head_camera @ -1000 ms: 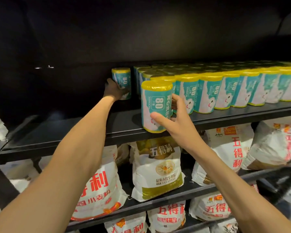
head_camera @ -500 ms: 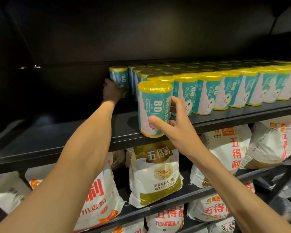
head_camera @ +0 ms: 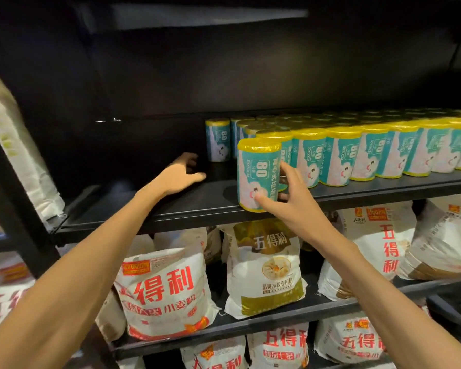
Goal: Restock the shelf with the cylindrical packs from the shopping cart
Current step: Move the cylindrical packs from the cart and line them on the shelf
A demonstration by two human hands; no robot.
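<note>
While my right hand (head_camera: 290, 206) holds the teal and white round pack with the crinkly yellow top (head_camera: 258, 174) by thumb and fingers, the pack stands at the front edge of the black metal shelf (head_camera: 171, 206). I think I should slide it back and right until it touches the row of matching packs (head_camera: 357, 153), keeping it upright. My left hand (head_camera: 179, 174) hangs loose and empty over the shelf, near the lone back pack (head_camera: 217, 139). Below, the white flour bags (head_camera: 266, 267) fill the lower shelves.
</note>
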